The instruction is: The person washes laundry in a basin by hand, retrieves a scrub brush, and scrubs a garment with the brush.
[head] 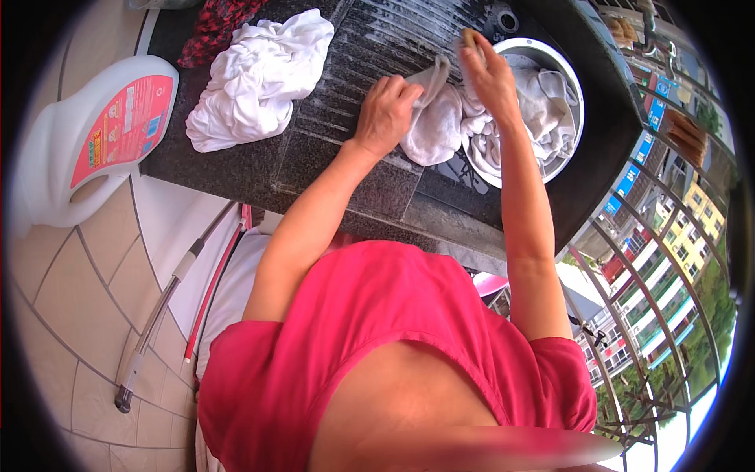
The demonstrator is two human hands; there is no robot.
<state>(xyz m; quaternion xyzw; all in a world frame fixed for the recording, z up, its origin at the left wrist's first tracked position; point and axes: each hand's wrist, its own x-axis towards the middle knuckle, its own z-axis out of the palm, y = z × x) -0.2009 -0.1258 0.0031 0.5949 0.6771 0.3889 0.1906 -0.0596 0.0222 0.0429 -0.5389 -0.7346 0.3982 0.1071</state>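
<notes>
A wet greyish-white cloth [435, 127] lies over the ribbed dark stone washboard [377, 44]. My left hand [388, 112] grips it and pulls up a raised fold. Over the rim of a white basin [581, 118], my right hand [491, 74] is closed around a small tan-topped object [469, 40]. Blur and my fingers hide whether that is a brush or a soap bar. Part of the cloth trails towards the basin, where more greyish-white wet fabric [545, 112] is heaped in water. My right forearm covers some of the basin.
Crumpled white laundry [262, 79] sits on the counter's left, against a red-and-black patterned cloth [215, 29]. A large white detergent jug [71, 124] stands at far left. A drain [504, 20] is behind the basin. Metal window bars [643, 253] line the right; poles [177, 277] lean lower left.
</notes>
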